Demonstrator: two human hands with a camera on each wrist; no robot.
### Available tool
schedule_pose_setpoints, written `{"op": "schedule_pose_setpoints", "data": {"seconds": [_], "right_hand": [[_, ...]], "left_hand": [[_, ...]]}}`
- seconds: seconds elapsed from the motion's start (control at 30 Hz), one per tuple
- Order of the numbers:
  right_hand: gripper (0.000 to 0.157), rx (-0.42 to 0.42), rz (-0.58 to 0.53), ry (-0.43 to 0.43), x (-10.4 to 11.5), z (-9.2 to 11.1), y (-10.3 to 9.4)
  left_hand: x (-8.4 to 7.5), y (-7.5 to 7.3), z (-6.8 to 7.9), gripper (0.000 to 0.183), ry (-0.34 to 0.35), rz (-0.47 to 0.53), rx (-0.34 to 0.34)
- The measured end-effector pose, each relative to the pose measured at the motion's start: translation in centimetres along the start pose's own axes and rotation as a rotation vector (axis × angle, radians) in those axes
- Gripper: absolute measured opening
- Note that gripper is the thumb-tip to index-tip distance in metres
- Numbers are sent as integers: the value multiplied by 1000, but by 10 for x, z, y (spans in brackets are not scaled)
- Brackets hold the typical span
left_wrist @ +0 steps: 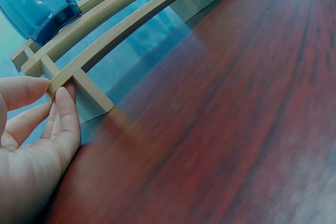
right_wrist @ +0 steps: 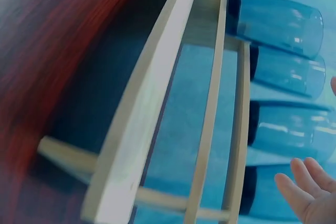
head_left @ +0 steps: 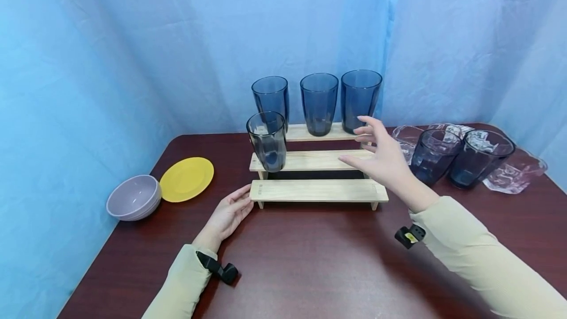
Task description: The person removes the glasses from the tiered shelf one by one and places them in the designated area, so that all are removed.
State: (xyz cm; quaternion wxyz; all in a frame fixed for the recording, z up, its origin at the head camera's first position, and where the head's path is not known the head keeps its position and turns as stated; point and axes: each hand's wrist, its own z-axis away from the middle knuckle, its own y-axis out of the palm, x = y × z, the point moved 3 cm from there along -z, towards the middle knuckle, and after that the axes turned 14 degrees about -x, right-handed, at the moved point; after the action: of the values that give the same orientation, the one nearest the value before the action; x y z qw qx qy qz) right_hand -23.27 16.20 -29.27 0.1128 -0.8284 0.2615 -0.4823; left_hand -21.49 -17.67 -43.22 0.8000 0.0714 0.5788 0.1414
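Note:
A three-step pale wooden rack (head_left: 319,191) stands on the table. Three blue-tinted drinking glasses line its top step: a left glass (head_left: 280,93), a middle glass (head_left: 319,105) and a right glass (head_left: 361,93). At the left end of the middle step is another glass (head_left: 267,149), upright. My left hand (head_left: 228,215) pinches the left end of the lowest step, thumb on one side and fingers on the other in the left wrist view. Beside the top step's right glass, my right hand (head_left: 387,159) holds nothing, its thumb and fingers spread apart.
Two more glasses, one nearer (head_left: 436,156) and one farther right (head_left: 483,161), stand at the right among clear crumpled plastic (head_left: 509,176). A yellow plate (head_left: 187,179) and a lilac bowl (head_left: 134,197) sit at the left. Blue curtains (head_left: 221,38) hang behind the table.

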Motion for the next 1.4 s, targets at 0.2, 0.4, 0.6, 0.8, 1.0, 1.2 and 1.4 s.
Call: {"op": "schedule_pose_setpoints", "data": {"seconds": [0.2,0.4,0.6,0.8,1.0,1.2,1.4], "right_hand": [[86,61,-51,-3,12,-8,23],[90,135,-135,24,20,-13,48],[95,192,-195,50,24,-17,71],[101,220,-211,78,31,-18,90],[106,230,-237,70,37,-20,104],[105,223,-279,84,40,-20,116],[105,223,-285,73,45,-18,124]], "left_hand": [[-1,-1,0,55,25,6,16],[0,0,0,54,10,14,18],[-1,1,1,55,4,32,20],[0,1,2,55,-4,24,17],[-1,1,2,56,0,19,20],[0,1,2,56,9,9,20],[0,1,2,55,15,0,21]]}}
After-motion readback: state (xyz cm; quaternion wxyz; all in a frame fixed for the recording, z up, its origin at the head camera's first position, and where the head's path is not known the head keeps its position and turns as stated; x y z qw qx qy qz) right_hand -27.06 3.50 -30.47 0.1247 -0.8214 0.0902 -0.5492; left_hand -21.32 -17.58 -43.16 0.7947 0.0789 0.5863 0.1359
